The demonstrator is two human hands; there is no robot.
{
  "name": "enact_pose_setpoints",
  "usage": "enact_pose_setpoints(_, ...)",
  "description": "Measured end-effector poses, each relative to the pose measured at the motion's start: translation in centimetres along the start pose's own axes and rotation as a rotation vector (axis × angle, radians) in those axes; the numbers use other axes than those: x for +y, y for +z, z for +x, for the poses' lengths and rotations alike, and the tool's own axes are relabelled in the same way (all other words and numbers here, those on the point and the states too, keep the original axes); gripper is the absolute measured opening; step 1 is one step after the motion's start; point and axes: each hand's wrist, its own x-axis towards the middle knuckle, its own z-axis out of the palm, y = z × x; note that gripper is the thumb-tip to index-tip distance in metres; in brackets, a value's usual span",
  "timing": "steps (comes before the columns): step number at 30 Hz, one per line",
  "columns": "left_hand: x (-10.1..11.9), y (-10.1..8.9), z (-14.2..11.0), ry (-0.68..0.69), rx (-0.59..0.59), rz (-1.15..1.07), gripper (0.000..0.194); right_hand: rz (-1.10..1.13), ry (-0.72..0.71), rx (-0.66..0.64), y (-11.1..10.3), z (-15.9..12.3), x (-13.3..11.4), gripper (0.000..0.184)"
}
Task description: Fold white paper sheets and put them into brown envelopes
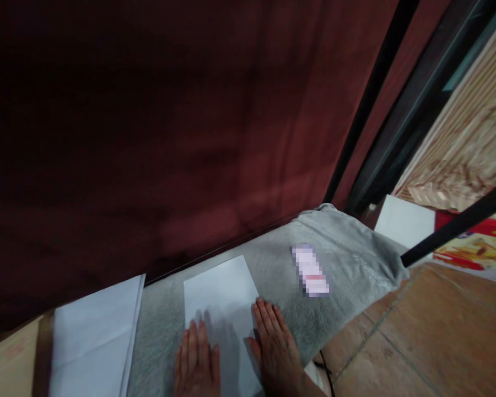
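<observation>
Item one, white sheet (pixel 217 284): a single pale rectangle, lying flat on the grey-clothed desk (pixel 347 259) directly in front of you, its far part bare and its near part between and beneath your two hands. Item two, your left hand (pixel 195 358): palm down across the sheet's left edge, fingers straight and pointing away from you, thumb a little apart; this grip is clamped on nothing. Item three, your right hand (pixel 275 342): palm down along the sheet's right edge, fingers extended, thumb spread inward over the paper; this grip likewise pinches nothing. Whether the left palm bears fully on the sheet, you cannot tell from this view. Item four, stack of white paper (pixel 95 336): to the left of the sheet, apart from it, with layered edges on its right side. Item five, tan board (pixel 12 358): at the far left, beyond the stack, partly out of view. Item six, pinkish oblong (pixel 312 270): right of the sheet, beyond your right hand, its face pixelated. Surroundings: dark red curtain (pixel 215 138) behind; black pole (pixel 366 105), red-and-white box (pixel 473 245) and tiled floor (pixel 380 358) to the right.
</observation>
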Motion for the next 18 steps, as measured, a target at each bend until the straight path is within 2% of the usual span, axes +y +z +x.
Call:
enact_pose_setpoints(4,5.4,1.8,6.5,0.138,-0.065,-0.032,0.06,-0.003,-0.011,-0.022,-0.2,0.2,0.0,0.074)
enact_pose_setpoints(7,6.6,3.2,10.2,0.139,-0.115,-0.02,0.056,0.001,-0.01,-0.057,-0.3,0.4,0.1,0.073)
enact_pose_setpoints(9,5.4,3.7,11.4,0.106,-0.111,-0.009,0.055,0.002,-0.003,-0.062,-0.3,0.4,0.2,0.074)
enact_pose_setpoints(11,3.0,3.8,11.4,0.075,-0.076,0.0,0.054,0.001,-0.014,-0.065,-0.2,0.2,0.4,0.074)
enact_pose_setpoints(15,-2.4,3.5,9.8,0.065,0.004,0.014,0.055,-0.016,0.006,-0.085,-0.3,0.2,0.6,0.069)
enact_pose_setpoints(18,-4.5,3.3,8.8,0.072,0.052,0.033,0.059,-0.064,0.043,-0.13,-0.3,1.8,0.2,0.055)
